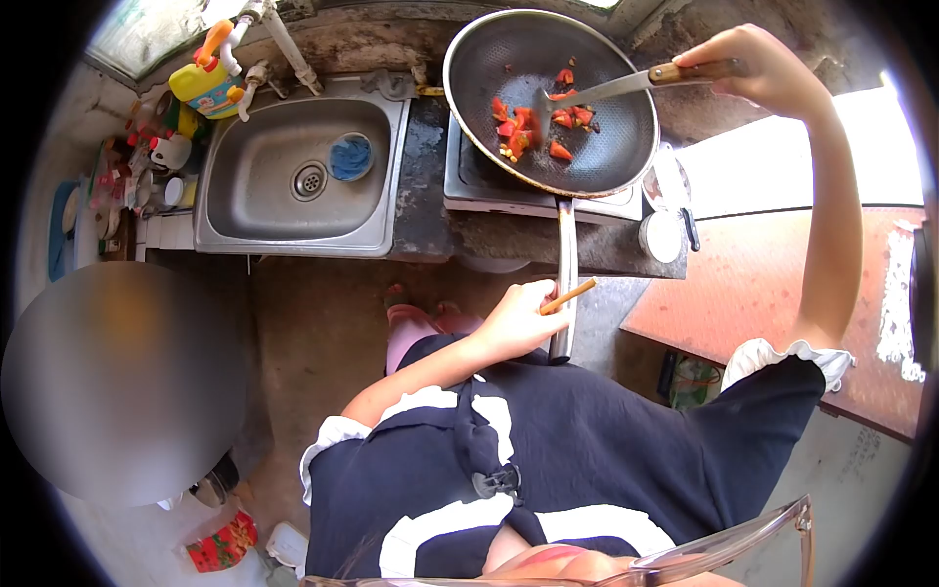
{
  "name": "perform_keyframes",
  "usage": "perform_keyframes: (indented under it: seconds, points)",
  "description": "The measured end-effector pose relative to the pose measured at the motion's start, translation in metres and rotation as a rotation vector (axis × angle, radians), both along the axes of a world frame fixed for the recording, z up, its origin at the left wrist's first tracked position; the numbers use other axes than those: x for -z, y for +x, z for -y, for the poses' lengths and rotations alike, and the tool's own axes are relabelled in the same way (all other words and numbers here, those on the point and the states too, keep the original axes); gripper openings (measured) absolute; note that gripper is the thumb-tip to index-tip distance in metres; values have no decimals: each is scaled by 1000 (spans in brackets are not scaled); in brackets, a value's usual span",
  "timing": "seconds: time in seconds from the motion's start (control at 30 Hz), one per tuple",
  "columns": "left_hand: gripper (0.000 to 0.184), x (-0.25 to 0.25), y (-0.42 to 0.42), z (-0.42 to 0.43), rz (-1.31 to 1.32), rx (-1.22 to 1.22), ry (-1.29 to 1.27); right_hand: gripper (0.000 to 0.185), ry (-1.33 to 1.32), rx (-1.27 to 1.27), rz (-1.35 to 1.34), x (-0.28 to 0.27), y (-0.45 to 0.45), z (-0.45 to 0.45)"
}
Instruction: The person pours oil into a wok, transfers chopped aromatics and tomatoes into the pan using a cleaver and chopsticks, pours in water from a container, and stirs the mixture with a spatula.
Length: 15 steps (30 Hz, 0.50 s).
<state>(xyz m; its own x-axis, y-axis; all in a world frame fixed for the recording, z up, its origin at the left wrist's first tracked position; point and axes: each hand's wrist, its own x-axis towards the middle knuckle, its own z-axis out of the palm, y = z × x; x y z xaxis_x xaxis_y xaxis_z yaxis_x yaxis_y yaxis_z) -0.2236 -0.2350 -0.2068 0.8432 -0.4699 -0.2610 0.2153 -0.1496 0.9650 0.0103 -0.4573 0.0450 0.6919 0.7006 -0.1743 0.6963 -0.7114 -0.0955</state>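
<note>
A dark wok with a textured inside sits tilted on the stove at top centre. Chopped red pepper pieces lie in it with small yellowish bits. My right hand is closed around the wooden handle of a metal spatula, whose blade is down among the pieces. Below the stove, my left hand is closed at the wok's long metal handle. A thin wooden stick, perhaps chopsticks, pokes out of the same hand. Some of its fingers are hidden behind the handle.
The stove stands on a dark counter. Left of it is a steel sink holding a bowl with something blue. A yellow jug hangs near the pipes. A white round lid and an orange-brown tabletop are at right.
</note>
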Motion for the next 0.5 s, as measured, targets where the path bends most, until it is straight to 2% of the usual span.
perform_keyframes:
  seconds: [0.03, 0.27, 0.37, 0.5]
  points:
    - [26, 0, 0, 1, 2, 2, -1, 39, 13, 43, -53, 1, 1, -4]
    - [26, -1, -1, 4, 5, -15, 7, 38, -75, -104, 145, 1, -28, -17]
    - [26, -4, 0, 5, -4, -19, 31, 38, -209, -21, 124, -2, -52, -28]
    - [27, -6, 1, 2, -9, -18, 30, 42, -268, -157, 410, 10, -109, -31]
